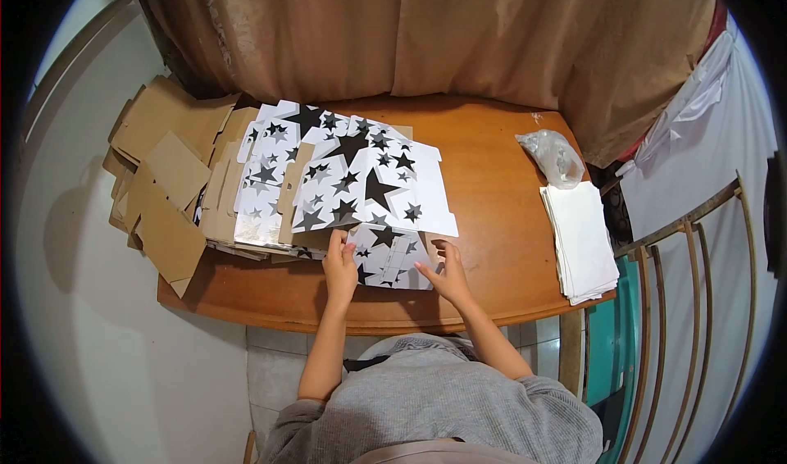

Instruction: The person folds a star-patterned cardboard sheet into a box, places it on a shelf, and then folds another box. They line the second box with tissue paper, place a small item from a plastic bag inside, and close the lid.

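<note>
Brown fabric curtains [475, 38] hang behind a glossy brown wooden tabletop [492, 193], as the head view shows. Near its front edge is a white cardboard piece with black and grey stars [381, 261], between the two bare hands. The left hand [340, 255] has its thumb and fingers closed on the left edge of this piece. The right hand [445, 271] touches the right side with its thumb, the fingers curled; whether this grip is closed, I cannot tell. Just behind lies a wider star-printed white cardboard sheet [369, 181]; whether both are joined is not clear. Leftward, flat brown cardboard pieces [168, 234] form an uneven pile. In my judgement, unequal pressure from the hands could crease the piece, and a push backward could make the pile slide.
</note>
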A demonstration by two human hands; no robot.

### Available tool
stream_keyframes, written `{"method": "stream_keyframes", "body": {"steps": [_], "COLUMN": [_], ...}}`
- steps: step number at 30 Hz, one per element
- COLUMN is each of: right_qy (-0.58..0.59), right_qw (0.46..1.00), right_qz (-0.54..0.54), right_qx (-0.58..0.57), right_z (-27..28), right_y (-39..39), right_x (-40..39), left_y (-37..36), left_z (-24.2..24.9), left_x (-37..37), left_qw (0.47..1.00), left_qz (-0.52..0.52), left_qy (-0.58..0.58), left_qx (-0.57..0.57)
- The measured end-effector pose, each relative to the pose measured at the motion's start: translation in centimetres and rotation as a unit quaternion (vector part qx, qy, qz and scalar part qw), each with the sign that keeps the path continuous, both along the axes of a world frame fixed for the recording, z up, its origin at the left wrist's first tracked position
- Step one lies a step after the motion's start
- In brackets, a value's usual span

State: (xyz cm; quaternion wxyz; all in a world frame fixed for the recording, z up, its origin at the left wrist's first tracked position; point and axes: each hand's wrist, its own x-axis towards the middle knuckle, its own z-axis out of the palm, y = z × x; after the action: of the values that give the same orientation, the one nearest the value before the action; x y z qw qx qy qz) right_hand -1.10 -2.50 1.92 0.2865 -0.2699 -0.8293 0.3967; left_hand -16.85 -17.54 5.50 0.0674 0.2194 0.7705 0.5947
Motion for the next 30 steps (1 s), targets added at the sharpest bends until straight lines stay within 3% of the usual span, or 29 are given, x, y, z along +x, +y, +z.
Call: {"method": "stream_keyframes", "body": {"steps": [2,4,6,8,10,11,14,18,22,23,28,30], "right_qy": [0.01,-0.048,-0.056,-0.064,0.057,0.056,0.063,0.017,-0.045,-0.064,-0.086,-0.088], "right_qw": [0.998,0.983,0.981,0.977,0.992,0.992,0.988,0.977,0.957,0.949,0.951,0.956], "right_qz": [-0.007,0.081,0.045,0.009,-0.052,-0.059,-0.125,-0.165,-0.149,-0.141,-0.081,-0.065], "right_qx": [0.06,-0.159,-0.181,-0.205,-0.098,-0.1,0.062,0.137,0.244,0.274,0.287,0.273], "right_z": [-0.2,0.1,0.6,0.0,-0.7,-1.1,2.6,5.3,6.0,6.1,5.6,5.0], "right_y": [-0.1,-0.2,-0.3,-0.4,-0.2,-0.1,-0.1,-0.6,-1.5,-1.5,-0.2,0.9], "right_x": [0.3,0.6,1.1,1.7,2.3,3.1,4.5,6.6,8.2,8.5,10.6,11.5], "left_y": [-0.3,-0.6,-0.9,-1.1,-0.9,-0.7,0.1,2.1,5.8,6.8,9.9,11.0], "left_z": [-0.2,-0.4,-0.4,-0.4,0.1,0.5,1.5,3.7,6.5,6.2,4.8,3.7], "left_x": [0.4,0.8,1.4,2.2,3.1,3.8,5.5,7.9,10.3,10.7,11.4,11.8], "left_qw": [1.0,0.998,0.987,0.984,0.982,0.982,0.937,0.911,0.91,0.912,0.904,0.918], "left_qz": [-0.019,-0.04,-0.016,-0.019,-0.022,-0.03,0.023,-0.041,-0.135,-0.147,-0.222,-0.211], "left_qy": [-0.018,-0.037,0.155,0.161,0.155,0.154,0.295,0.395,0.379,0.357,0.244,0.233], "left_qx": [0.012,0.023,-0.051,-0.077,-0.107,-0.108,-0.185,-0.108,-0.096,-0.14,-0.272,-0.241]}}
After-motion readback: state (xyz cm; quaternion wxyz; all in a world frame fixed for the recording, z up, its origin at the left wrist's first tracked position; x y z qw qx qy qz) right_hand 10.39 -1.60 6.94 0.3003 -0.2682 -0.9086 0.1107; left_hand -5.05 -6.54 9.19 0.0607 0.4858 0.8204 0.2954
